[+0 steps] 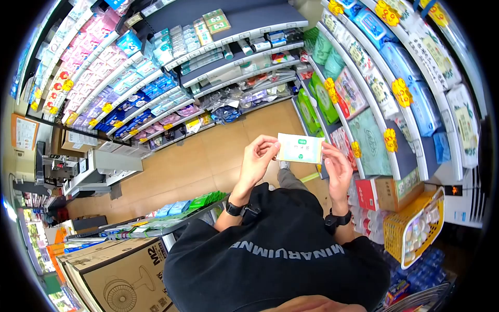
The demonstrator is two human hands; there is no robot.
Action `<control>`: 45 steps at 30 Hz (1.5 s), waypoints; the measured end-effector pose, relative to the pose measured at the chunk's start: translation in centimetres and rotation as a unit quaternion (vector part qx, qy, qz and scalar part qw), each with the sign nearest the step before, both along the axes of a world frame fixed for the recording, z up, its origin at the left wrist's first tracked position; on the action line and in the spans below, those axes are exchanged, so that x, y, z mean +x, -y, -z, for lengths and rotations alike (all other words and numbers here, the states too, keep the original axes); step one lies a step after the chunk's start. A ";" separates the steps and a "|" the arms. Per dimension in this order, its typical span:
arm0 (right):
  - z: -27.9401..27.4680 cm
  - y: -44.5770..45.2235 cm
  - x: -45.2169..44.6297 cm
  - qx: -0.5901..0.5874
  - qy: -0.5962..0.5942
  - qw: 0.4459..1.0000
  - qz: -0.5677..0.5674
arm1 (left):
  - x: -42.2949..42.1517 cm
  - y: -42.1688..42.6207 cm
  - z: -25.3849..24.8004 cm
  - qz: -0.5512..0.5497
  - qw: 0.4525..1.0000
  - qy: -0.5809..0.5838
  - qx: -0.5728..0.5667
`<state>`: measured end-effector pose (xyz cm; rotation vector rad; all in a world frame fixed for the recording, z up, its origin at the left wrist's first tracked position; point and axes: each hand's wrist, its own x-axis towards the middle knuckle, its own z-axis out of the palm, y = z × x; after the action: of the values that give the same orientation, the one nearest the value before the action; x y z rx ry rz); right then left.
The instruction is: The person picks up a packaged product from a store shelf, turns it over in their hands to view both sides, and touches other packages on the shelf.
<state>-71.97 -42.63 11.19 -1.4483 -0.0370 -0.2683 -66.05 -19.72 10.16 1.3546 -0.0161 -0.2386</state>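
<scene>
A small flat white packet (pixel 300 148) with green print is held up in front of the body, above the aisle floor. My left hand (pixel 259 156) pinches its left edge between thumb and fingers. At the packet's right edge, my right hand (pixel 337 165) grips it with the fingertips, the other fingers curled loosely. Both wrists wear dark bands.
Shelves of packaged goods (pixel 182 47) curve across the back and left. More shelving (pixel 364 78) with tissue packs stands at the right, above a yellow basket (pixel 414 229). A cardboard fan box (pixel 119 275) is at lower left, and tiled floor (pixel 192 151) lies between.
</scene>
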 end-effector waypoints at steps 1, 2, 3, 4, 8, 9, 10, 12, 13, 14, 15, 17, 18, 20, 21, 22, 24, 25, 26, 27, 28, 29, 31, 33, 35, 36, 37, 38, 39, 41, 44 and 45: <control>-0.1 0.0 -0.9 -0.003 0.001 1.000 0.009 | -0.5 0.2 0.2 0.007 1.000 -0.002 -0.002; -0.2 0.2 -1.7 -0.005 -0.001 1.000 0.017 | -1.0 0.6 0.5 0.013 1.000 0.001 -0.012; -0.3 0.3 -2.6 -0.016 -0.005 0.999 0.028 | -1.5 0.9 0.6 0.020 1.000 0.005 -0.022; -0.4 0.4 -3.4 -0.026 -0.008 0.999 0.040 | -1.9 1.2 0.5 0.028 0.999 0.005 -0.023; -0.4 0.8 -6.4 -0.015 -0.019 0.996 0.086 | -3.0 2.8 0.5 0.079 0.996 -0.009 -0.028; -0.5 0.9 -7.0 -0.006 -0.014 0.994 0.104 | -3.1 3.3 0.5 0.095 0.995 -0.001 -0.038; -0.6 1.1 -7.7 0.004 -0.008 0.992 0.123 | -3.3 3.9 0.5 0.110 0.993 -0.001 -0.038; -0.8 1.8 -9.0 -0.007 -0.011 0.988 0.157 | -3.7 5.2 0.2 0.144 0.988 0.010 -0.046; -0.7 2.1 -9.7 -0.017 -0.015 0.984 0.176 | -3.8 5.8 0.2 0.159 0.986 0.009 -0.045; -0.5 2.5 -10.4 -0.016 -0.015 0.981 0.191 | -4.0 6.4 0.1 0.179 0.983 0.018 -0.033; -0.2 3.1 -11.1 -0.018 -0.011 0.978 0.207 | -4.1 7.2 0.0 0.200 0.979 0.027 -0.022; 0.0 4.0 -12.5 -0.020 -0.008 0.971 0.238 | -4.3 8.9 -0.2 0.230 0.973 0.025 -0.020; 0.0 4.4 -13.1 -0.023 -0.009 0.967 0.255 | -4.5 9.7 -0.3 0.245 0.969 0.023 -0.018; 0.1 5.4 -14.4 -0.025 -0.010 0.958 0.285 | -4.8 11.7 0.0 0.278 0.960 0.014 -0.037; 0.2 5.9 -15.1 -0.015 -0.005 0.954 0.298 | -5.0 12.8 0.1 0.296 0.953 0.004 -0.057; 0.2 6.4 -15.7 -0.006 0.000 0.950 0.311 | -5.3 13.8 0.2 0.310 0.949 0.004 -0.055; 0.3 7.5 -16.9 -0.001 -0.004 0.942 0.337 | -5.8 15.9 0.5 0.343 0.937 -0.024 -0.070; 0.4 8.2 -17.5 0.002 -0.010 0.937 0.348 | -6.1 17.1 0.6 0.353 0.933 -0.025 -0.068; 0.6 9.0 -18.1 0.004 -0.011 0.933 0.359 | -6.5 18.2 0.7 0.364 0.928 -0.036 -0.071; 0.9 9.9 -18.7 0.005 -0.011 0.930 0.367 | -6.8 19.4 0.8 0.374 0.923 -0.046 -0.074; 1.2 10.9 -19.3 0.006 -0.012 0.927 0.375 | -7.0 20.6 1.0 0.383 0.920 -0.047 -0.072; 1.3 11.8 -19.8 0.007 -0.011 0.924 0.383 | -7.3 21.9 1.2 0.393 0.915 -0.052 -0.071; 1.6 13.9 -20.9 0.015 -0.015 0.916 0.400 | -8.1 24.6 1.2 0.410 0.908 -0.057 -0.070; 2.0 16.3 -22.0 0.003 -0.019 0.909 0.416 | -9.3 27.5 1.2 0.421 0.900 -0.044 -0.103; 2.4 18.7 -23.1 -0.008 -0.024 0.903 0.429 | -10.4 30.3 1.4 0.427 0.897 -0.056 -0.101; 2.6 19.9 -23.6 -0.007 -0.027 0.901 0.434 | -10.8 31.6 1.4 0.426 0.897 -0.067 -0.100; 2.8 21.1 -23.9 -0.006 -0.029 0.899 0.438 | -11.1 32.9 1.6 0.429 0.895 -0.065 -0.098; 2.9 22.2 -24.3 -0.004 -0.028 0.898 0.440 | -11.5 34.2 1.9 0.427 0.897 -0.074 -0.090; 2.9 23.3 -24.6 0.004 -0.031 0.902 0.430 | -11.7 35.5 2.3 0.425 0.898 -0.083 -0.082; 3.0 25.4 -25.2 0.014 -0.033 0.906 0.422 | -12.2 38.3 3.2 0.415 0.905 -0.066 -0.066; 3.5 28.2 -26.1 -0.010 -0.035 0.917 0.397 | -12.9 42.1 4.1 0.398 0.915 -0.043 -0.056; 3.4 28.8 -26.6 -0.009 -0.037 0.916 0.399 | -13.1 43.2 4.3 0.389 0.919 -0.036 -0.062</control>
<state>-98.55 -71.48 7.81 -1.4292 0.6309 -0.8791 -79.19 -62.91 5.90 1.1537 -0.5094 -0.9409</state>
